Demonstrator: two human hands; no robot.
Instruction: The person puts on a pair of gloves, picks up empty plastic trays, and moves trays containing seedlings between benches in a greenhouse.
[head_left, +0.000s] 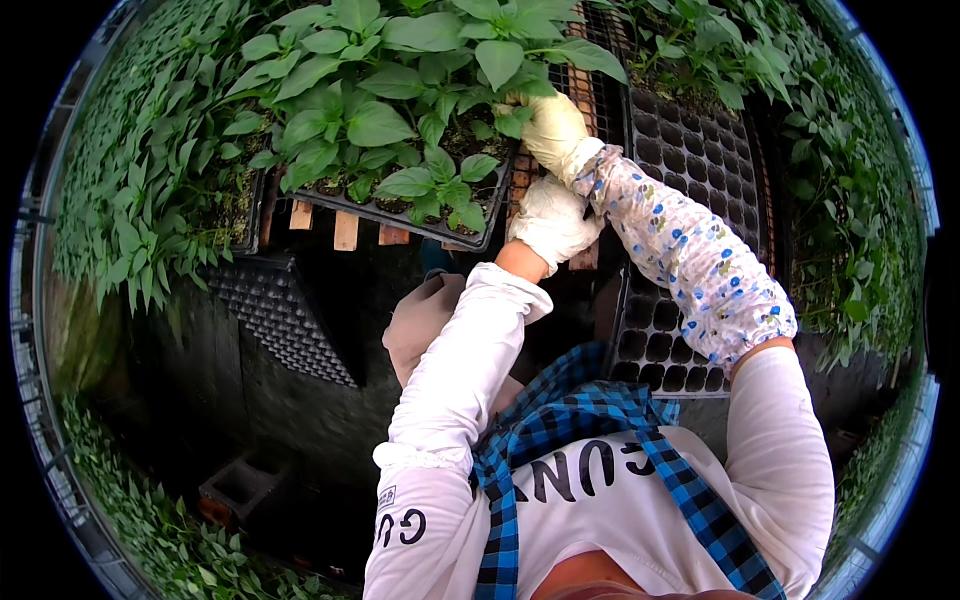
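Note:
My right hand (553, 133), in a cream glove below a floral sleeve cover, reaches to the right edge of a black seedling tray (487, 236). Its fingers go behind the leaves of broad-leaved green seedlings (379, 124), so what they touch is hidden. Just below it is my left hand (556, 223), in a white glove, with curled fingers turned away from me. Whether it holds anything does not show. The seedling tray rests on wooden slats (346, 229), and its near corner has smaller plants and dark plugs.
On the right stands a cell tray (694, 161) with many bare cells, and another cell tray (660, 330) is nearer me. An upturned plug tray (281, 319) leans at left. Dense seedlings (150, 165) line both sides. A concrete block (244, 484) lies on the dark ground.

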